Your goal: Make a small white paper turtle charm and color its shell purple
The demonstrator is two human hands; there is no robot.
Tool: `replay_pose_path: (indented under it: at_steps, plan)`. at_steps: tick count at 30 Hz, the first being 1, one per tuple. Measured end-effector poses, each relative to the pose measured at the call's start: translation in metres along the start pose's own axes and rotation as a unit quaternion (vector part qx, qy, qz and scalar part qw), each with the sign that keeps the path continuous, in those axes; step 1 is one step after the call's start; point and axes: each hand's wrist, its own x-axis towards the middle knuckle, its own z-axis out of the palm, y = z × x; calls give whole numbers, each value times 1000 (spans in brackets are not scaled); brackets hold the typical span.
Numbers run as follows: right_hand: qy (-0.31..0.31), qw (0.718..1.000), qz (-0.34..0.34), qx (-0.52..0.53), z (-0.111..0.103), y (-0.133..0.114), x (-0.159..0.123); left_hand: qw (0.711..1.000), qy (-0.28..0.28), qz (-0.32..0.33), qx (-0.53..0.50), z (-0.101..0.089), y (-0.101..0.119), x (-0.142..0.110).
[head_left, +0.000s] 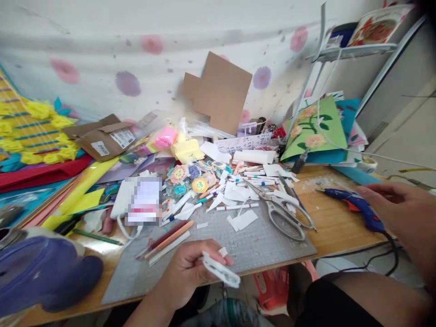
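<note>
The left hand [185, 268], at the lower centre of the frame, held a small folded white piece [221, 271] over the grey cutting mat's [136, 277] front edge. At right, the right hand [398, 204] was at the blue hot-glue gun [356, 204]. Large grey-handled metal scissors [284, 213] lay between, right of centre, near scattered white paper scraps [238, 193].
</note>
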Motion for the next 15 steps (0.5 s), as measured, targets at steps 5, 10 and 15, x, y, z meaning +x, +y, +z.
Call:
replay_pose_path:
  at_steps: [5, 10, 15]
  plan:
    - [-369, 905, -117, 175, 75, -109, -72, 989, -67, 64, 119, 9, 9, 3]
    - [-491, 823, -35, 285, 120, -132, -100, 986, -60, 60, 142, 7, 8, -3]
    - [-439, 850, -47, 287, 123, -128, -99, 993, -6, 1, 121, 5, 3, -9]
